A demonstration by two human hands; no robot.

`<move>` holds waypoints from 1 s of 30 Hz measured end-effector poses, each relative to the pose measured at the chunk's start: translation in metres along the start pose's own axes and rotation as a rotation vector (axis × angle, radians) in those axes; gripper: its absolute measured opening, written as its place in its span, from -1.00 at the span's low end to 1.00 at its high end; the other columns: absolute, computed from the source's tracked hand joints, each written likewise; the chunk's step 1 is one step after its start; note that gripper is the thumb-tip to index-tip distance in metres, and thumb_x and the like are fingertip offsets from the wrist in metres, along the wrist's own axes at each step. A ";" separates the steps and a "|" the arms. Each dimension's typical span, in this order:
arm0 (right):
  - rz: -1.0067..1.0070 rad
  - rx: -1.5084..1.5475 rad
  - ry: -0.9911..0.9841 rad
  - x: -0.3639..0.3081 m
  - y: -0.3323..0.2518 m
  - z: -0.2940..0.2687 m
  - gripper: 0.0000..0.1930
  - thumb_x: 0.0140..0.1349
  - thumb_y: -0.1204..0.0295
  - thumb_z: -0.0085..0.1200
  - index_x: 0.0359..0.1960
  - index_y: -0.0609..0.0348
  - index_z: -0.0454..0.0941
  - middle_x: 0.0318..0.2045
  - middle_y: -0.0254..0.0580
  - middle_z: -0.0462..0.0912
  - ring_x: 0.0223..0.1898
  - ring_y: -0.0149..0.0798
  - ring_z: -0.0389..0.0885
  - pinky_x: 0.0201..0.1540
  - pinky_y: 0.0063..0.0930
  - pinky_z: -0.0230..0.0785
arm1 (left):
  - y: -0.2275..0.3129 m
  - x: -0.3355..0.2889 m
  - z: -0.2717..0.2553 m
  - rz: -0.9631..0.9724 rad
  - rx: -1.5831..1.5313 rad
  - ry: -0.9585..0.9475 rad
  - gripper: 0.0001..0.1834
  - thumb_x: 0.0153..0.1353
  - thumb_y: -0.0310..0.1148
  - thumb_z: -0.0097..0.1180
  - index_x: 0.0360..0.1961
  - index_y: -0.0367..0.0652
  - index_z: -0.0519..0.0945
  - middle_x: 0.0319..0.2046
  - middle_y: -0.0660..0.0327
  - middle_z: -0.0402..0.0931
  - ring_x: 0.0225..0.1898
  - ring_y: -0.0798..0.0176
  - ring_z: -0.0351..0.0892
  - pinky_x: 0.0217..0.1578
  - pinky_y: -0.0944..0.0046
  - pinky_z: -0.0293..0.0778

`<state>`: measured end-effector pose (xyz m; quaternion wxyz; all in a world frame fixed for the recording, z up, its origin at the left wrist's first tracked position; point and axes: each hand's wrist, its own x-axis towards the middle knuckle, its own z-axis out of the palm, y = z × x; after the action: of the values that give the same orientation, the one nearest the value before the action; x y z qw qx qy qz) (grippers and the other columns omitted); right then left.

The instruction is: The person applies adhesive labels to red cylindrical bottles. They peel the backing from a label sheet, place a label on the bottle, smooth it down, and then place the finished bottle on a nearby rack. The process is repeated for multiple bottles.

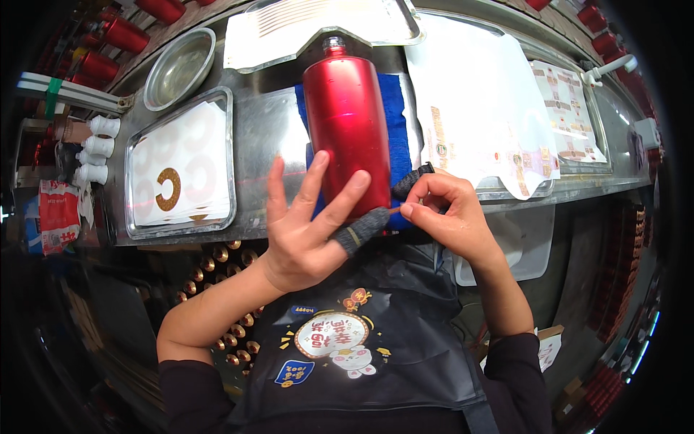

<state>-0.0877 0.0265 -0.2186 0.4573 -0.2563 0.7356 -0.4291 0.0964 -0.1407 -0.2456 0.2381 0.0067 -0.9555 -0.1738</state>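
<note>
A glossy red bottle (pixel 347 123) with a clear threaded neck lies on a blue cloth (pixel 395 108), its neck pointing away from me. My left hand (pixel 307 231) rests on its near end with the fingers spread. The left thumb wears a grey knitted finger sleeve and reaches to the bottle's base. Just right of that base, my right hand (pixel 452 213) pinches thumb and forefinger together beside the left thumb tip. A tiny brownish sliver shows between the two hands, too small to name. A dark knitted sleeve covers another right-hand finger.
On the left stands a metal tray (pixel 230 166) of white sheets with a gold C-shaped sticker (pixel 168 189), and behind it a steel bowl (pixel 181 69). White printed label sheets (pixel 477 94) lie at right. More red bottles (pixel 124 34) stand at far left. Gold-coloured caps (pixel 230 338) show below the bench.
</note>
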 end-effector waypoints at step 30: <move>-0.130 -0.164 0.038 -0.007 -0.009 -0.009 -0.89 0.08 0.48 0.30 -0.47 0.21 0.61 -0.45 -0.44 0.44 -0.51 -0.63 0.34 -0.44 -0.68 0.15 | -0.012 -0.044 0.008 -0.096 -0.169 -0.041 -0.52 0.02 -0.37 0.46 0.04 -0.01 0.69 0.43 -0.08 0.25 0.41 -0.35 0.25 0.36 -0.51 -0.13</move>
<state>-0.0924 0.0311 -0.2060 0.3921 -0.3319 0.7585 -0.4010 0.1309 -0.1450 -0.2762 0.2098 0.0290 -0.9407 -0.2651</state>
